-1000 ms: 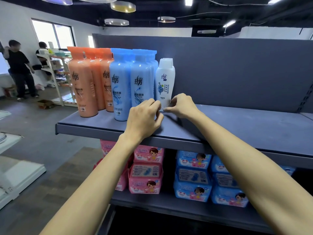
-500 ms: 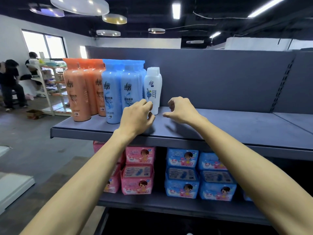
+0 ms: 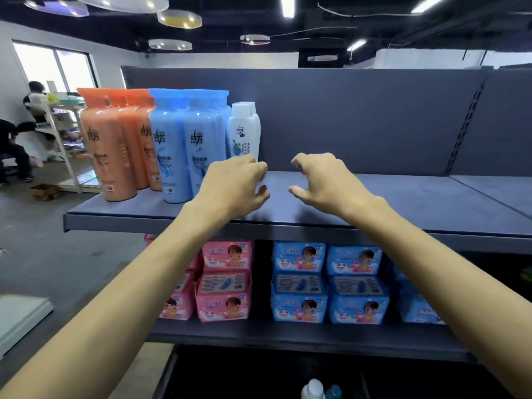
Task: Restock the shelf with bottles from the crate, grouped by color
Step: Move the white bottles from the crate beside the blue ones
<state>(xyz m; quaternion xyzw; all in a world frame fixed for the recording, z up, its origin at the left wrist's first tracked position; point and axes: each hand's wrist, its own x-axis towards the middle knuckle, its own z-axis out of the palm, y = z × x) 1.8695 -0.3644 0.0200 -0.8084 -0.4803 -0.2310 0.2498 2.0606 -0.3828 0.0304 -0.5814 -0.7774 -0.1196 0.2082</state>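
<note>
The left hand [image 3: 230, 187] is found over the near part of the shelf [image 3: 374, 203], its fingers loosely curled and nothing held. Its knuckles lie in front of the foot of the white bottles [image 3: 244, 131]; contact cannot be confirmed. The right hand [image 3: 328, 185] is seen just to the right, apart from the left, likewise loosely curled and empty, above bare board.

Grouping by colour is observed along the left of the shelf. The orange bottles [image 3: 115, 145] are set at the left end, the blue bottles [image 3: 184, 145] beside them, and the white bottles at the right of the row (two are made out, one behind the other). The shelf to the right is unfilled.

At the bottom edge a white cap [image 3: 313, 390] and a teal cap [image 3: 334, 392] are noted, presumably stock in the crate, though the crate itself cannot be made out. The task is therefore judged part done.

On the tier below, pink packs [image 3: 224, 280] are stacked left and blue packs [image 3: 328, 283] right. A person [image 3: 17, 145] and a white rack [image 3: 57, 133] are recorded far left. No obstruction is noted on the bare board.
</note>
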